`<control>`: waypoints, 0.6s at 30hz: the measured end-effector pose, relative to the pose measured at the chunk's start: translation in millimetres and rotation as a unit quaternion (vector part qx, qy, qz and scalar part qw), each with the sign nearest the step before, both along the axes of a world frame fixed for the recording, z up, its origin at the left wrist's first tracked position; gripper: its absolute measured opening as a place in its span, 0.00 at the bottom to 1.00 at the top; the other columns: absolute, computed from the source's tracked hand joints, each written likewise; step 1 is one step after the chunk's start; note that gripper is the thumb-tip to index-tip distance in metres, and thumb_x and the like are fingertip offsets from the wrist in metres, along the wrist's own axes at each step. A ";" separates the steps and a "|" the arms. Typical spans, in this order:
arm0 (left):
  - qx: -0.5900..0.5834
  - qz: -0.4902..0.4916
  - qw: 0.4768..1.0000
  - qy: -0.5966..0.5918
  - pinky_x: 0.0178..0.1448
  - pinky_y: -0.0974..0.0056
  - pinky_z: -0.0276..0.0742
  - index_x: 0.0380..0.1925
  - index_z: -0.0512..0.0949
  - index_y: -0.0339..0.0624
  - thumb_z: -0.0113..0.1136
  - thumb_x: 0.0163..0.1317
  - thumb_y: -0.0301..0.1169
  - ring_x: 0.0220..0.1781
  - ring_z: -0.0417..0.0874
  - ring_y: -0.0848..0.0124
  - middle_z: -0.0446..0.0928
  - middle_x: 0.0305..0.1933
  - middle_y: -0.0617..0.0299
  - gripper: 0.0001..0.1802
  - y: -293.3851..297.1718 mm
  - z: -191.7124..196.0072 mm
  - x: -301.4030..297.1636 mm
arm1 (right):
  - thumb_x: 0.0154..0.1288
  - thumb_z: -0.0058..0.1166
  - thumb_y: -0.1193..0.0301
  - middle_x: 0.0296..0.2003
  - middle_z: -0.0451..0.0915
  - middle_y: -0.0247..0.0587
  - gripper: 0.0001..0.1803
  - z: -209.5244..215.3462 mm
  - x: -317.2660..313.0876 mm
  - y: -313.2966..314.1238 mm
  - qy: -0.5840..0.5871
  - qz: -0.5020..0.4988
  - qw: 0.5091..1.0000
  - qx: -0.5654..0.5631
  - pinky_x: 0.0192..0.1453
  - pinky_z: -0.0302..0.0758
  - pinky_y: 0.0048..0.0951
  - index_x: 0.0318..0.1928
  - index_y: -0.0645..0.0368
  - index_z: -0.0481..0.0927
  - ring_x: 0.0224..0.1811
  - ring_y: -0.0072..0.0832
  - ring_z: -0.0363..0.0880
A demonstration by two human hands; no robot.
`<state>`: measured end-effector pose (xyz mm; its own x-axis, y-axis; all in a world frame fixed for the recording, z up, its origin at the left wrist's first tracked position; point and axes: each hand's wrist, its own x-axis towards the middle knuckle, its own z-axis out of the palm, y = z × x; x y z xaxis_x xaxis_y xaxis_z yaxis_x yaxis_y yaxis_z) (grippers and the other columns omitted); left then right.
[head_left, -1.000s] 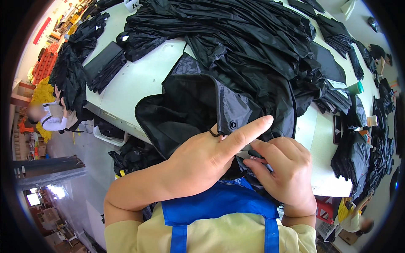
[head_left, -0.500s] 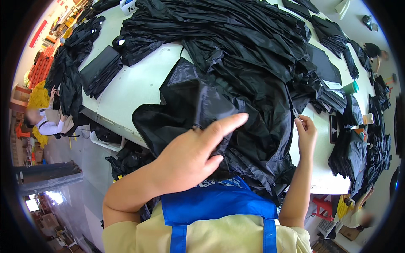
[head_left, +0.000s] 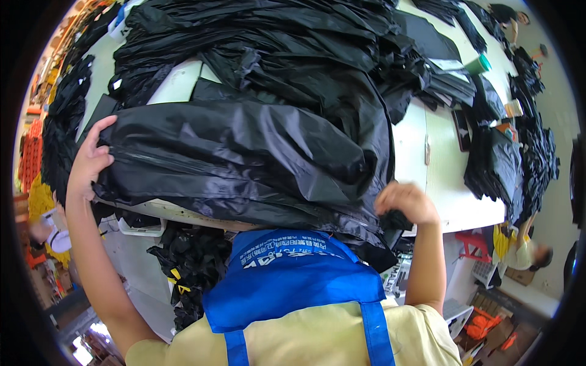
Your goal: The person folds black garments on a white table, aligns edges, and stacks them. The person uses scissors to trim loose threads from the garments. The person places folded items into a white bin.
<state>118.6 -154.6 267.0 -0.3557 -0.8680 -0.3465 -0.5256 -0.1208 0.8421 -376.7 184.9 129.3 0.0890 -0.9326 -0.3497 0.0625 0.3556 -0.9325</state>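
Head view: black cloth (head_left: pixel 244 146); dark heap (head_left: pixel 293 36) beyond; stack (head_left: pixel 497 161) rightward

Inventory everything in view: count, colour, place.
Spread garment: one, black, table front
Garment heap: uncounted, black, beyond it
Folded garments: several, black, table right
Worktable: one, white, underneath
Phone: one, dark, table right
Slim tool: one, brownish, left of phone
Cylinder: one, green, beyond phone
Stool: one, red, lower right
Co-workers: three, mixed clothing, picture edges
Apron: one, blue, wearer's chest
Left hand: one, bare, garment's left end
Right hand: one, blurred, garment's right end
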 end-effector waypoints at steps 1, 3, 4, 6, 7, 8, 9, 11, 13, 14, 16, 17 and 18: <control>0.008 0.023 1.000 -0.006 0.36 0.79 0.64 0.64 0.66 0.46 0.45 0.43 0.12 0.27 0.66 0.84 0.71 0.34 0.70 0.41 -9.7 -9.4 0.6 | 0.64 0.55 0.70 0.35 0.83 0.47 0.11 9.8 12.3 8.1 0.061 0.106 0.989 0.080 0.45 0.78 0.27 0.34 0.68 0.81 0.35 0.30 0.82; 0.025 -0.006 0.994 -0.105 0.40 0.75 0.70 0.63 0.66 0.50 0.45 0.41 0.12 0.31 0.74 0.80 0.76 0.40 0.64 0.43 -36.6 -24.7 17.7 | 0.54 0.66 0.65 0.38 0.81 0.50 0.20 -1.9 23.7 32.5 0.261 0.167 0.939 0.148 0.51 0.76 0.30 0.42 0.67 0.80 0.42 0.37 0.81; -0.017 -0.041 0.981 -0.187 0.46 0.68 0.74 0.62 0.67 0.50 0.46 0.45 0.13 0.38 0.81 0.71 0.79 0.43 0.55 0.39 -57.8 -48.0 45.4 | 0.51 0.69 0.63 0.41 0.80 0.51 0.25 -19.3 30.4 48.4 0.323 0.157 0.922 0.146 0.53 0.75 0.32 0.46 0.66 0.79 0.46 0.40 0.80; -0.189 -0.126 0.858 -0.461 0.52 0.59 0.75 0.60 0.68 0.47 0.52 0.49 0.16 0.44 0.82 0.58 0.78 0.43 0.48 0.33 -82.4 -98.8 86.9 | 0.44 0.73 0.59 0.49 0.76 0.52 0.38 -36.9 49.1 69.1 0.346 0.111 0.918 0.161 0.57 0.73 0.36 0.55 0.63 0.73 0.53 0.44 0.76; -0.252 -0.107 0.797 -0.539 0.52 0.57 0.75 0.59 0.68 0.47 0.56 0.51 0.18 0.44 0.81 0.54 0.77 0.44 0.46 0.32 -71.4 -106.4 57.5 | 0.40 0.74 0.57 0.52 0.73 0.51 0.45 -37.1 61.1 73.9 0.374 0.114 0.903 0.179 0.60 0.70 0.38 0.59 0.61 0.69 0.57 0.46 0.72; -0.311 -0.089 0.727 -0.605 0.52 0.54 0.75 0.59 0.68 0.46 0.59 0.52 0.21 0.44 0.81 0.50 0.76 0.46 0.45 0.31 -47.7 -115.8 14.6 | 0.40 0.74 0.57 0.52 0.72 0.50 0.43 -32.7 73.5 77.0 0.405 0.096 0.894 0.164 0.62 0.66 0.42 0.58 0.59 0.70 0.60 0.49 0.69; -0.390 -0.117 0.771 -0.490 0.53 0.54 0.76 0.56 0.70 0.46 0.62 0.51 0.23 0.46 0.80 0.50 0.76 0.49 0.48 0.29 -19.3 -114.8 -27.6 | 0.41 0.73 0.59 0.52 0.72 0.49 0.41 -34.9 83.7 85.6 0.452 0.082 0.879 0.131 0.62 0.66 0.42 0.57 0.58 0.70 0.59 0.48 0.69; -0.247 -0.206 0.927 -0.193 0.51 0.60 0.77 0.49 0.75 0.43 0.64 0.51 0.25 0.45 0.81 0.58 0.77 0.46 0.52 0.22 63.5 -105.5 -113.9 | 0.46 0.69 0.64 0.50 0.72 0.45 0.33 -48.0 97.0 101.8 0.507 0.028 0.858 0.079 0.59 0.68 0.41 0.55 0.56 0.71 0.56 0.46 0.70; -0.063 -0.438 0.895 -0.046 0.54 0.60 0.76 0.53 0.75 0.43 0.69 0.48 0.31 0.48 0.80 0.63 0.78 0.48 0.57 0.29 126.5 -117.2 -145.1 | 0.50 0.65 0.72 0.46 0.75 0.44 0.21 -62.2 101.8 110.2 0.470 -0.072 0.879 0.043 0.55 0.70 0.40 0.46 0.56 0.77 0.51 0.44 0.74; -0.140 -0.522 0.839 -0.058 0.60 0.55 0.72 0.58 0.73 0.45 0.71 0.46 0.34 0.56 0.76 0.59 0.75 0.53 0.55 0.34 154.0 -135.1 -153.0 | 0.50 0.64 0.74 0.44 0.77 0.44 0.16 -68.0 105.4 113.1 0.469 -0.104 0.876 0.028 0.53 0.72 0.39 0.42 0.58 0.80 0.48 0.43 0.76; -0.274 -0.495 0.816 -0.115 0.61 0.54 0.68 0.60 0.70 0.48 0.69 0.46 0.31 0.58 0.71 0.55 0.69 0.59 0.55 0.36 180.1 -176.7 -167.3 | 0.52 0.63 0.76 0.37 0.80 0.45 0.10 -81.5 110.4 113.9 0.383 -0.223 0.896 0.020 0.48 0.75 0.37 0.37 0.61 0.81 0.41 0.43 0.80; -0.291 -0.478 0.822 -0.106 0.59 0.55 0.69 0.56 0.73 0.48 0.68 0.47 0.29 0.56 0.72 0.56 0.71 0.55 0.56 0.32 182.0 -185.4 -176.0 | 0.54 0.62 0.77 0.34 0.81 0.45 0.08 -87.4 110.3 115.7 0.366 -0.259 0.893 0.022 0.45 0.77 0.33 0.36 0.63 0.82 0.39 0.39 0.82; -0.307 -0.460 0.827 -0.096 0.56 0.55 0.71 0.52 0.76 0.47 0.66 0.47 0.26 0.53 0.73 0.56 0.74 0.51 0.56 0.27 182.9 -191.7 -182.6 | 0.57 0.60 0.78 0.35 0.82 0.43 0.09 -88.2 113.2 118.0 0.284 -0.308 0.901 0.114 0.46 0.77 0.30 0.40 0.63 0.81 0.41 0.33 0.82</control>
